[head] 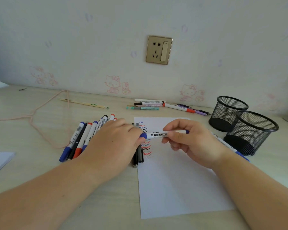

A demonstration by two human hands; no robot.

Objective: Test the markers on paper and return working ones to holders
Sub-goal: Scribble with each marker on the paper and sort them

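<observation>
- Blue whiteboard marker (158, 134): held level above the paper (181, 180), long axis running 9 to 3 o'clock, cap end at 9 o'clock.
- Right hand (189, 140): grip clenched round the marker barrel; thumb on top, fingers curled beneath. Blue tail end protruding at 3 o'clock of the fingers.
- Left hand (113, 140): grip pinching the blue cap at the 9 o'clock end of the marker; palm down, over the loose pens.
- Marker position relative to grips: spanning the gap between both hands, printed label visible between them.
- Paper: flat on the tabletop (40, 180) beneath the right hand; wavy test strokes (146, 146) in blue, red and black down its 9 o'clock edge, directly under the marker.
- Marker row (80, 141): blue, black and red markers side by side at 9 o'clock of the left hand, partly covered by it.
- Two dark pens (138, 156): lying along the paper's 9 o'clock edge, below the left hand's fingers.
- Mesh holders (243, 125): two black cups, touching, at 3 o'clock of the right hand.
- Another blue-tipped marker (239, 153): partly hidden behind the right wrist, beside the nearer holder.
- Mixed pen group (165, 105): at 12 o'clock of the paper, near the wall.
</observation>
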